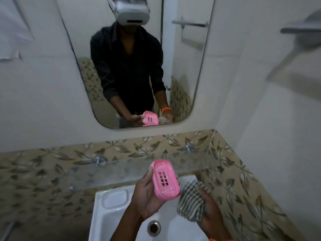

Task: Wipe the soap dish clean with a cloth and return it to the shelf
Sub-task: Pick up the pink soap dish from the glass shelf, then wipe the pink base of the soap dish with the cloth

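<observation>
A pink soap dish (165,179) with a grid of drain holes is held over the sink, tilted so its inside faces me. My left hand (147,197) grips it from the left and below, fingers curled round its edge. Just to the right, my right hand (211,213) holds a bunched grey-and-white striped cloth (191,200), which touches the dish's lower right corner. A clear glass shelf (125,168) on metal pegs runs along the wall directly behind the dish.
A white sink (111,216) with a metal drain (153,227) lies below my hands. A mirror (184,66) on the wall above reflects a person holding the dish and cloth. Leaf-patterned tiles (43,171) line the wall; the right wall is close by.
</observation>
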